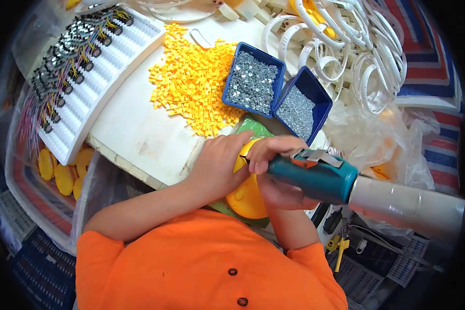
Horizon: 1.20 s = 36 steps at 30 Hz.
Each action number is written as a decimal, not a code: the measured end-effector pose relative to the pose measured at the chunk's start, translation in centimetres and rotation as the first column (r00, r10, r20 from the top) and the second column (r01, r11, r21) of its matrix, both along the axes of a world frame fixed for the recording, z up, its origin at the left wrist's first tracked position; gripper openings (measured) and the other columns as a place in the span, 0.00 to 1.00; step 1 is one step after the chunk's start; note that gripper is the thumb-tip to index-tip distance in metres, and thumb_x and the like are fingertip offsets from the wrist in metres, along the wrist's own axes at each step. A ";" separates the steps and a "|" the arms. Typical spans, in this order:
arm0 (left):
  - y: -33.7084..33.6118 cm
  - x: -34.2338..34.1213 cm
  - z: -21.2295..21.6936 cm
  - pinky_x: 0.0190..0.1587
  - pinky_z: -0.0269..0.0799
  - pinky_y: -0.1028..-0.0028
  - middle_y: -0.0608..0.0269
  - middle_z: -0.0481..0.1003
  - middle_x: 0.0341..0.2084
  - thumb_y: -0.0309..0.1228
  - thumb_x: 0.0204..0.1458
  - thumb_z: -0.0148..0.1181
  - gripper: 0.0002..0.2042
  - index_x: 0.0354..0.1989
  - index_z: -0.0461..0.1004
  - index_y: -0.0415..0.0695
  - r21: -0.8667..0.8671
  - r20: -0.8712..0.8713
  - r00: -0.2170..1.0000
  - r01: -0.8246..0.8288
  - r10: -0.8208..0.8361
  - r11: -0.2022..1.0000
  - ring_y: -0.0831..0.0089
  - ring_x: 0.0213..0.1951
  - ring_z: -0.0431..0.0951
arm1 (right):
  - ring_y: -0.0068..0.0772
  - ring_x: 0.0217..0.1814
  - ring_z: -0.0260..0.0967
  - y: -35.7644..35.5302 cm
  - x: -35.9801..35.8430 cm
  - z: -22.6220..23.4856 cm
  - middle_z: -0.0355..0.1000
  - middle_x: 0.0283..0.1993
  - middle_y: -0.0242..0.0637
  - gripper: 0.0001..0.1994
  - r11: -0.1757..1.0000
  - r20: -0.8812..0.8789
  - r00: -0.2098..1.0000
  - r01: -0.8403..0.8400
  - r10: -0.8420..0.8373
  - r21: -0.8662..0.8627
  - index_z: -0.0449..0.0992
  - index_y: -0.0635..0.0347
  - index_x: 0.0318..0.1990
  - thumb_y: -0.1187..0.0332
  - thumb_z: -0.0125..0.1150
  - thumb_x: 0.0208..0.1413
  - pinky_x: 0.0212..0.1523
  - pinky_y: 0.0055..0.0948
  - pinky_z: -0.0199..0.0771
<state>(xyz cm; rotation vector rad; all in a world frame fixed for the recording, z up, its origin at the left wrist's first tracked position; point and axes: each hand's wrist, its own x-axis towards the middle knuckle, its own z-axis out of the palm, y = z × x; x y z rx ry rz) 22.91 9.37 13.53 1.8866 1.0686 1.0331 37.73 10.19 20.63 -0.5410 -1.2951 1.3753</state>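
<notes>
My left hand [218,157] is closed on a round yellow plastic part [249,195], near the front edge of the table. My right hand [275,150] is wrapped round a teal power screwdriver [315,181]. The tool lies nearly level and points left, its dark tip over the yellow part beside my left fingers. Whether the tip touches a screw is hidden by my fingers. Green material [252,125] shows beyond the yellow part. Just past my hands stand two blue bins, one with larger silvery screws [252,80], the other with finer metal pieces [296,111].
A pile of small yellow plastic pieces [191,85] covers the table's middle. On the left, a white ridged foam tray [106,85] holds wired parts. White looped bands [377,67] and clear plastic bags [369,134] crowd the right. Yellow discs [63,178] sit in a bag-lined container at left.
</notes>
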 end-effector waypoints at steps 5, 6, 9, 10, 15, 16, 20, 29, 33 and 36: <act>1.4 0.2 2.0 0.54 0.68 0.56 0.50 0.76 0.45 0.34 0.50 0.68 0.29 0.61 0.67 0.40 0.051 -0.107 0.992 0.074 -0.068 0.996 0.51 0.47 0.76 | 0.36 0.31 0.65 0.4 2.1 2.3 0.71 0.30 0.40 0.49 0.962 -0.067 0.964 0.261 -0.256 0.079 0.68 0.67 0.64 0.25 0.39 0.55 0.40 0.37 0.65; 2.1 0.5 2.5 0.54 0.69 0.56 0.51 0.76 0.44 0.34 0.50 0.68 0.28 0.60 0.68 0.39 0.091 -0.139 0.986 0.103 -0.090 0.991 0.51 0.47 0.76 | 0.36 0.31 0.65 0.8 3.0 2.1 0.71 0.30 0.40 0.50 0.947 -0.079 0.954 0.297 -0.289 0.123 0.68 0.68 0.63 0.25 0.39 0.55 0.40 0.37 0.64; 3.7 2.8 2.1 0.54 0.71 0.55 0.49 0.77 0.46 0.33 0.51 0.68 0.26 0.59 0.70 0.41 0.110 -0.134 0.980 0.165 -0.150 0.980 0.49 0.51 0.76 | 0.37 0.31 0.67 1.8 4.4 1.0 0.71 0.29 0.41 0.50 0.933 -0.163 0.922 0.360 -0.351 0.023 0.70 0.71 0.60 0.24 0.40 0.54 0.41 0.38 0.66; 4.1 3.3 2.2 0.54 0.71 0.55 0.49 0.77 0.46 0.33 0.51 0.68 0.26 0.59 0.70 0.41 0.114 -0.136 0.978 0.175 -0.159 0.978 0.49 0.51 0.76 | 0.38 0.31 0.68 1.9 4.5 0.7 0.71 0.29 0.42 0.50 0.928 -0.174 0.913 0.374 -0.368 0.000 0.70 0.71 0.60 0.25 0.41 0.54 0.42 0.39 0.67; 4.6 4.1 2.0 0.49 0.73 0.55 0.46 0.79 0.41 0.33 0.50 0.69 0.25 0.55 0.70 0.40 -0.036 -0.116 0.980 0.160 -0.163 0.986 0.49 0.47 0.78 | 0.40 0.32 0.70 2.3 4.3 -0.8 0.72 0.31 0.45 0.50 0.936 -0.210 0.913 0.351 -0.351 -0.039 0.70 0.72 0.58 0.25 0.42 0.54 0.44 0.40 0.69; 4.6 4.2 2.0 0.49 0.73 0.55 0.46 0.79 0.41 0.33 0.50 0.69 0.25 0.55 0.70 0.40 -0.037 -0.118 0.978 0.168 -0.171 0.985 0.49 0.47 0.78 | 0.41 0.33 0.70 2.6 4.1 -1.2 0.72 0.31 0.45 0.50 0.934 -0.184 0.916 0.350 -0.356 -0.065 0.70 0.73 0.59 0.26 0.43 0.54 0.44 0.40 0.69; 4.4 4.3 2.3 0.50 0.73 0.55 0.46 0.79 0.39 0.33 0.51 0.69 0.26 0.58 0.69 0.40 -0.098 -0.091 0.982 0.158 -0.167 0.983 0.47 0.45 0.78 | 0.41 0.34 0.71 2.0 3.9 -0.9 0.73 0.31 0.47 0.50 0.937 -0.192 0.919 0.322 -0.344 -0.137 0.68 0.75 0.60 0.27 0.43 0.55 0.44 0.40 0.69; 4.4 4.2 2.3 0.47 0.74 0.55 0.48 0.80 0.38 0.34 0.51 0.69 0.26 0.58 0.69 0.43 -0.114 -0.101 0.984 0.136 -0.148 0.984 0.47 0.44 0.79 | 0.41 0.35 0.71 2.1 4.1 -1.4 0.73 0.32 0.48 0.48 0.951 -0.248 0.918 0.303 -0.309 -0.063 0.69 0.77 0.56 0.29 0.44 0.56 0.44 0.39 0.70; 4.5 4.3 2.7 0.47 0.74 0.54 0.48 0.80 0.38 0.34 0.51 0.69 0.24 0.57 0.70 0.45 -0.137 -0.116 0.981 0.140 -0.157 0.981 0.48 0.44 0.80 | 0.40 0.34 0.71 1.9 4.0 -1.5 0.73 0.32 0.48 0.46 0.947 -0.177 0.932 0.301 -0.317 -0.112 0.70 0.76 0.55 0.30 0.44 0.56 0.43 0.37 0.71; 4.6 4.3 3.0 0.47 0.74 0.54 0.49 0.80 0.39 0.34 0.51 0.68 0.23 0.56 0.70 0.46 -0.179 -0.134 0.978 0.135 -0.160 0.975 0.48 0.44 0.80 | 0.39 0.35 0.71 1.9 4.1 -1.8 0.73 0.31 0.47 0.47 0.950 -0.115 0.943 0.306 -0.311 -0.062 0.70 0.76 0.54 0.29 0.45 0.55 0.43 0.36 0.72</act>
